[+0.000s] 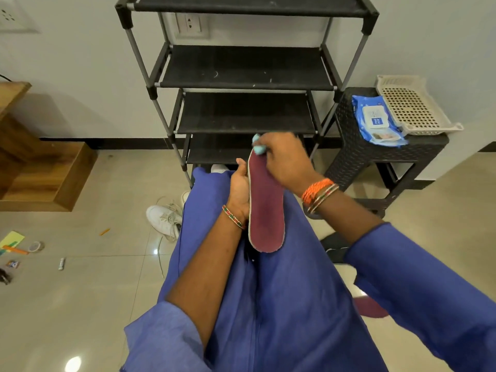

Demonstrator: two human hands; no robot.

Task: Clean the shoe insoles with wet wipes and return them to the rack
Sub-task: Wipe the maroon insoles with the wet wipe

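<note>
The left hand (240,189) was closed around the maroon insole (265,208), gripping its left edge about mid-length w/ the thumb up near the toe; insole sat tilted over the lap, top face to the camera. The right hand (284,157) was pinched shut on a bunched pale-blue wet wipe (259,149), pressed against the toe end. A second maroon insole (371,307) lay on the floor at lower right, partly hidden by the sleeve; the wipes pack (378,120) rested on the dark stool (357,154), next to a white basket (413,106); the rack (241,81) stood in front, shelves bare. Judgement: mid-wipe on the first insole; best done w/ firm strokes toe to heel, left hand bracing from behind so the insole didn't flex; refold the wipe to a clean face; do edges too.
</note>
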